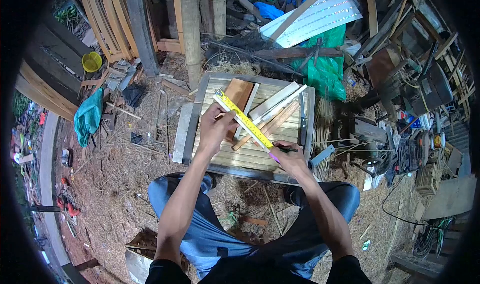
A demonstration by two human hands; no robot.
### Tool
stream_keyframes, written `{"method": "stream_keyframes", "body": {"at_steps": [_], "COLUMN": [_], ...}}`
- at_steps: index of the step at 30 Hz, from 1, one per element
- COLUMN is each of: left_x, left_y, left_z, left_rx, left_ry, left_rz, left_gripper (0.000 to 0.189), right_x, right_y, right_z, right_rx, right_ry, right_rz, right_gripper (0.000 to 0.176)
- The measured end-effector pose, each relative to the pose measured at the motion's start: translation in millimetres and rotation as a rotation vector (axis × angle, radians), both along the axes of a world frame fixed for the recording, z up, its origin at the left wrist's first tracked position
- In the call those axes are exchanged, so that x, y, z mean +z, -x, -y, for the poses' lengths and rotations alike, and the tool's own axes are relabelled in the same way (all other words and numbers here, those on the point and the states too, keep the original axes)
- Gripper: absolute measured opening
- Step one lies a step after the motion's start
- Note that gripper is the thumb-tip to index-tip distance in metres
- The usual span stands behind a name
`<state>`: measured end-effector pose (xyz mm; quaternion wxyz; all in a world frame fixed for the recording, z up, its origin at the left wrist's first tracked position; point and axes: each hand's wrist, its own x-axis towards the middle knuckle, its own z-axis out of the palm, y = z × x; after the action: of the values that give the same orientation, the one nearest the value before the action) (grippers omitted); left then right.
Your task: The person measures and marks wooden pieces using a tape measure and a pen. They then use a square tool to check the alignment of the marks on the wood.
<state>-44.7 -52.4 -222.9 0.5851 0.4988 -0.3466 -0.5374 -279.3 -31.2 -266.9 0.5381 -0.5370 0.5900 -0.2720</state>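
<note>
A yellow tape measure blade (pixel 245 120) is stretched diagonally between my hands above a low slatted table (pixel 225 156). My left hand (pixel 216 126) is closed, pinching the blade near its upper end; a thin pale strip seems to run along the blade's edge. My right hand (pixel 292 160) is closed around the lower end, where a bit of purple (pixel 274 155) shows, and also holds a dark pen (pixel 287 148). Beneath lie a brown wooden board (pixel 239 92), pale wood strips (pixel 275 101) and a reddish-brown stick (pixel 280 120). A knife (pixel 303 129) with a black handle rests at the table's right side.
Bamboo posts (pixel 191 39) and leaning planks (pixel 107 19) stand behind at the left. Green plastic sheeting (pixel 325 74) and a white panel (pixel 315 16) lie beyond the table. Cluttered tools and scrap (pixel 395 144) fill the right. Shavings cover the ground (pixel 120 184).
</note>
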Motion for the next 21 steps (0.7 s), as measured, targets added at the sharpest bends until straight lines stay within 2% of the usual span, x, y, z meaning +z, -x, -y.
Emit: {"method": "stream_keyframes", "body": {"at_steps": [4,6,10,12,14,16,20,21], "left_x": [3,4,11,10,7,5,6,4], "left_y": [9,12,16,20,19,14,14,14], "left_z": [-1,-3,-5,-8,-8,-6,-6,-6], "left_rx": [0.041,0.044,0.07,0.03,0.054,0.045,0.121,0.127], "left_ry": [0.034,0.072,0.046,0.089,0.097,0.098,0.118,0.119], "left_rz": [0.02,0.049,0.059,0.016,0.007,0.079,-0.025,-0.027], "left_gripper": [0.011,0.013,0.014,0.017,0.02,0.022,0.019,0.019], "right_x": [1,-4,0,5,11,11,19,18], "right_y": [3,1,1,-1,1,4,7,5], "right_z": [1,-5,-3,-2,-3,-2,-3,-7], "right_rx": [0.006,-0.175,-0.096,-0.064,-0.089,-0.147,-0.102,-0.155], "right_ry": [-0.09,-0.087,-0.15,0.009,-0.029,-0.079,-0.054,-0.065], "right_rz": [0.036,0.147,0.162,0.152,0.1,0.186,0.152,0.161], "right_gripper": [0.033,0.033,0.032,0.03,0.029,0.027,0.022,0.018]}}
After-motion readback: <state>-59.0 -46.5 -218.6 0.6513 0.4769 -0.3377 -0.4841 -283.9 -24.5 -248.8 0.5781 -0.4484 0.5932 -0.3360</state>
